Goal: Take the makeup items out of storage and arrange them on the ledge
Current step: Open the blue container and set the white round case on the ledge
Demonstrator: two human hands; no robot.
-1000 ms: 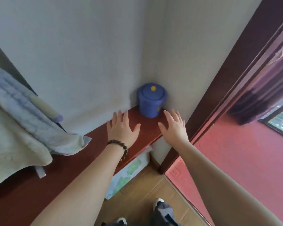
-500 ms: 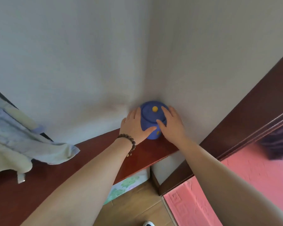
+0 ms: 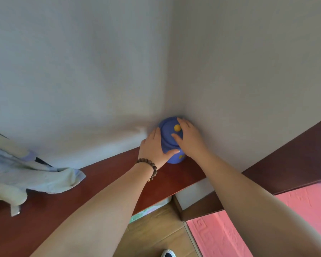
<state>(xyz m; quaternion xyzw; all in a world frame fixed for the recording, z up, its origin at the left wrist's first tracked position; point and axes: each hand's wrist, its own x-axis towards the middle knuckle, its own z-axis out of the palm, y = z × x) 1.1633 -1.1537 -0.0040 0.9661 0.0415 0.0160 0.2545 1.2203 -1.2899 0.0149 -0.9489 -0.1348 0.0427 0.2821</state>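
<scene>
The blue jar point(image 3: 170, 138) sits hemmed into the wall corner point(image 3: 171, 101), while the ledge point(image 3: 107, 179) lies bare leftward until the cloth point(image 3: 35, 179), seemingly overhanging its edge.

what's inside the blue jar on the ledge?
Cannot tell: the blue jar is lidded, its lid with a yellow knob on. Left hand grips the body, right hand rests on the lid.

Left side of the round blue jar with the yellow knob point(image 3: 170, 133) hidden behind the left hand point(image 3: 153, 148); right side hidden behind the right hand point(image 3: 190, 140); inside of the jar shut away, not seen; pale crumpled cloth point(image 3: 32, 175) cut off at the left edge; white shoe point(image 3: 168, 253) cut off at the bottom.
</scene>
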